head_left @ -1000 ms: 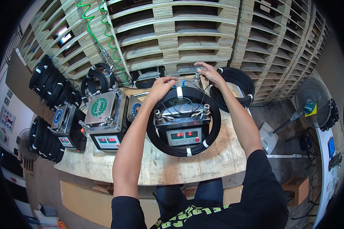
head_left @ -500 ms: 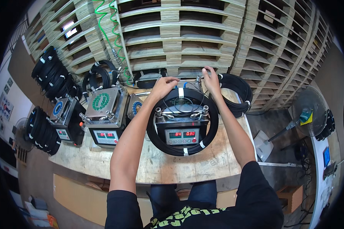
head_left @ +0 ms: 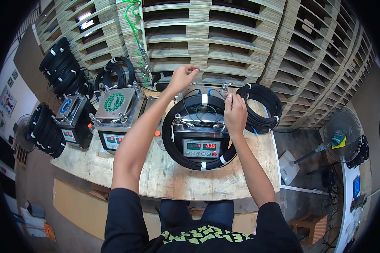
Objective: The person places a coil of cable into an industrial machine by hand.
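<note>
A person stands at a wooden counter [head_left: 169, 177] in the lower middle of the frame, both bare arms reaching up from the lower edge. In the centre of the counter sits a grey test machine [head_left: 200, 141] with a red digital readout on its front, and a coil of black cable [head_left: 179, 143], bound with white ties, lies around it like a ring.

The left hand [head_left: 182, 78] is raised above the far edge of the counter, near the upper middle of the frame, its fingers [head_left: 193, 70] curled and pinched close together; whether they grip a thin cable end cannot be told. The right hand [head_left: 235, 113] rests over the upper right part of the machine, fingers bent down onto its top beside a metal post [head_left: 224, 87]; what it has hold of, if anything, is hidden under the hand.

Just right of the ring lies a second black coil [head_left: 264, 107], touching the counter's far right corner. To the left stand a similar machine with a green-patterned top plate [head_left: 114, 105] and another with a blue disc [head_left: 69, 114]. More black coils [head_left: 61, 71] are stacked at the upper left. A green spiral hose [head_left: 135, 29] hangs down before the stacked wooden pallets [head_left: 249, 38]. A standing fan [head_left: 340, 135] is at the right.
</note>
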Available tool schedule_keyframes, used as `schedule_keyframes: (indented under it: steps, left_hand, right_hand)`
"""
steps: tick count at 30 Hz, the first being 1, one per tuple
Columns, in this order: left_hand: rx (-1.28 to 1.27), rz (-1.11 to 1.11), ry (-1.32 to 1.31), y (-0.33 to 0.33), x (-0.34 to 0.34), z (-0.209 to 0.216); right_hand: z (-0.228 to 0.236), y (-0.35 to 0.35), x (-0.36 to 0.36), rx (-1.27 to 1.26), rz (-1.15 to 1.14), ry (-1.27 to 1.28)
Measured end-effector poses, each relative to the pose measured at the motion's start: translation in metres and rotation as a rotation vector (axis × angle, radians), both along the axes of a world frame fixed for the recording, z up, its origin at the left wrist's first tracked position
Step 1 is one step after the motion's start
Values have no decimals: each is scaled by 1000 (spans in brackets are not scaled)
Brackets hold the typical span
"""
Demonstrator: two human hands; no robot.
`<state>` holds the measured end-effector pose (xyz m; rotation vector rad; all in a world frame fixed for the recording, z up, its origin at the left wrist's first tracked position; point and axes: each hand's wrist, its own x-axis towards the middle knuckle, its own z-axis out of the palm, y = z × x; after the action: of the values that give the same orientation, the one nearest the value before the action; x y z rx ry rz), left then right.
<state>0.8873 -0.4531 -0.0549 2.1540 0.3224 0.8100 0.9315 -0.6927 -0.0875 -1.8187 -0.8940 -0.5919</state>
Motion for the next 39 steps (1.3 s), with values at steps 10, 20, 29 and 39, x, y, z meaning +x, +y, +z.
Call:
schedule_keyframes:
  steps: [10,20,29,39]
  left_hand:
    - [35,83,756,63,45,-24]
    - [-771,184,216,77,-2,-65]
    - [-764,445,4,52,1,-80]
    - [-876,338,-299,40,6,-83]
  right_hand:
    - [-3,-3,-5,59,45,-123]
    - [-3,-7,-8,110,58,-42]
    - [-5,-3,-7,96,57,-73]
    - [-8,-4,-2,81,24,-102]
